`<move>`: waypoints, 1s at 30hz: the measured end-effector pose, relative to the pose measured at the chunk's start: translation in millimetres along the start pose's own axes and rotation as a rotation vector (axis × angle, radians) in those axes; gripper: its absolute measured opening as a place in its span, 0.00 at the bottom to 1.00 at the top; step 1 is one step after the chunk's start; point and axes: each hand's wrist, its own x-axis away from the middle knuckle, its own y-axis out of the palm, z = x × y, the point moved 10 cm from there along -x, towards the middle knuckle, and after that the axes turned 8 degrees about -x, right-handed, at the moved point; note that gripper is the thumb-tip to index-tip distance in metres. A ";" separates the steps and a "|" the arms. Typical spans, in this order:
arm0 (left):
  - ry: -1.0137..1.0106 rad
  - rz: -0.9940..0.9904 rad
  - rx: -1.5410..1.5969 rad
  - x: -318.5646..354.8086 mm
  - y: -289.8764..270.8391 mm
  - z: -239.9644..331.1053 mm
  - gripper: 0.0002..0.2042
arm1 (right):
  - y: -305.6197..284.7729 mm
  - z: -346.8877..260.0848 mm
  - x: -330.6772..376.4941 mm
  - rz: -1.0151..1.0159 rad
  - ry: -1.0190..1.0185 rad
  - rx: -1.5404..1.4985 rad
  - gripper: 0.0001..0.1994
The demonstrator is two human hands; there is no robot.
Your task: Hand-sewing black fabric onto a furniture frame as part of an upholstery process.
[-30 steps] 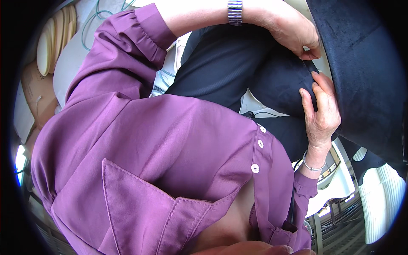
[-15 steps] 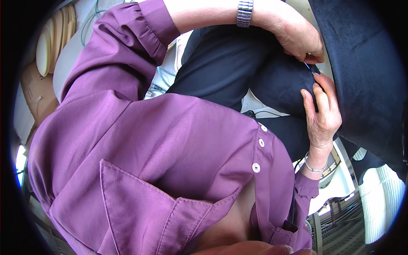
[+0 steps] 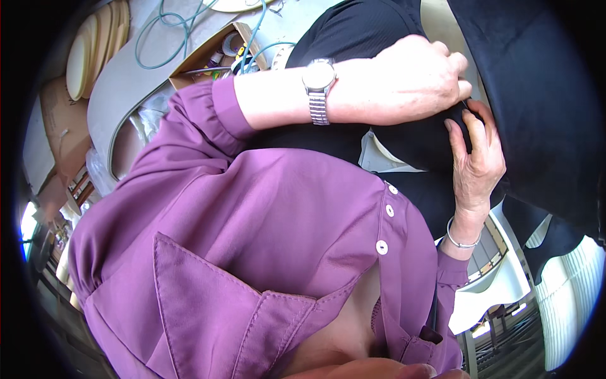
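My left hand, below a wristwatch with a metal band, is closed with its back turned up. Whatever its fingertips hold is hidden from view. Just below it, my right hand, with a thin bracelet at the wrist, pinches the edge of a dark cloth between thumb and fingers. The two hands' fingertips almost meet at that edge. The cloth spreads away to the right and hangs downward. Dark trousers cover my legs beneath the left forearm.
A cardboard box of small tools and tape stands at upper left, beside a looped green cord. Pale round discs are stacked at far left, above brown cardboard. White ribbed material lies at lower right.
My left hand has rolled over, its back and the watch face now up, and its forearm has dropped lower. The thin shiny tool at its fingertips is now hidden. My right hand barely moved.
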 end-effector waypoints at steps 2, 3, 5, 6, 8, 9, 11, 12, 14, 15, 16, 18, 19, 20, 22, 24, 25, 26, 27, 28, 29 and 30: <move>0.039 0.099 0.133 -2.5 -7.3 13.8 0.11 | -3.7 -3.4 -0.4 0.025 -0.033 0.037 0.13; 0.046 0.082 0.111 -7.6 -1.9 19.0 0.11 | -4.3 -3.6 0.2 0.033 -0.038 0.036 0.13; 0.042 0.005 0.087 -17.5 9.2 20.2 0.11 | -6.4 -3.3 3.4 0.072 -0.066 0.047 0.13; 0.069 -0.014 0.075 -20.3 11.8 21.2 0.11 | -6.1 -1.5 4.4 0.056 -0.054 0.050 0.12; 0.122 -0.037 0.060 -22.9 13.0 21.6 0.11 | -5.3 0.7 5.9 0.049 -0.035 0.022 0.13; 0.123 -0.038 0.054 -23.9 13.1 19.0 0.11 | -3.4 2.7 6.1 0.034 -0.012 -0.003 0.14; 0.151 -0.053 0.115 -27.2 13.1 18.2 0.11 | -5.1 2.6 6.0 0.039 -0.012 -0.005 0.13; 0.179 -0.065 0.112 -28.1 14.0 19.0 0.12 | -5.6 2.8 6.2 0.039 -0.011 -0.007 0.12; 0.218 -0.039 0.099 -28.9 17.5 14.0 0.12 | -4.8 3.9 6.3 0.039 -0.014 -0.008 0.12; 0.258 -0.012 0.090 -27.8 18.6 14.9 0.13 | -4.1 4.0 6.2 0.036 -0.016 -0.008 0.13; 0.258 -0.012 0.090 -26.5 19.1 14.3 0.13 | -3.8 3.6 5.7 0.035 -0.015 -0.008 0.13; 0.234 0.027 0.092 -24.0 16.2 10.6 0.14 | -1.8 4.2 3.8 0.013 0.004 -0.023 0.13; 0.233 0.028 0.095 -22.0 19.8 10.0 0.14 | -1.7 3.9 2.7 0.011 0.006 -0.021 0.13; 0.223 0.072 0.086 -19.7 19.7 7.9 0.14 | -1.8 1.9 0.9 0.010 -0.013 -0.030 0.13; 0.248 0.143 0.081 -15.6 13.0 11.6 0.13 | -1.8 1.2 1.4 0.007 -0.029 -0.035 0.13; 0.286 0.225 0.145 -7.4 -12.8 28.7 0.12 | 2.8 14.2 5.4 -0.029 0.074 -0.079 0.13; 0.237 0.202 0.188 -6.3 -20.4 34.9 0.12 | 3.1 19.3 7.4 -0.021 0.118 -0.124 0.13; 0.184 0.246 0.268 -5.0 -32.5 30.6 0.11 | 3.6 18.9 7.3 -0.037 0.117 -0.062 0.13; 0.086 0.261 0.381 -5.8 -39.0 14.1 0.09 | 4.1 16.8 6.1 -0.054 0.115 0.001 0.12; -0.053 0.301 0.649 -3.1 -44.5 -9.4 0.07 | -1.9 1.0 1.3 0.034 -0.009 0.019 0.12; -0.190 0.301 0.944 -0.7 -49.2 -35.6 0.09 | -1.3 1.4 -0.6 0.012 0.007 0.016 0.11; -0.331 0.263 1.107 4.9 -60.6 -50.7 0.09 | -2.0 4.8 0.5 0.012 0.020 0.028 0.11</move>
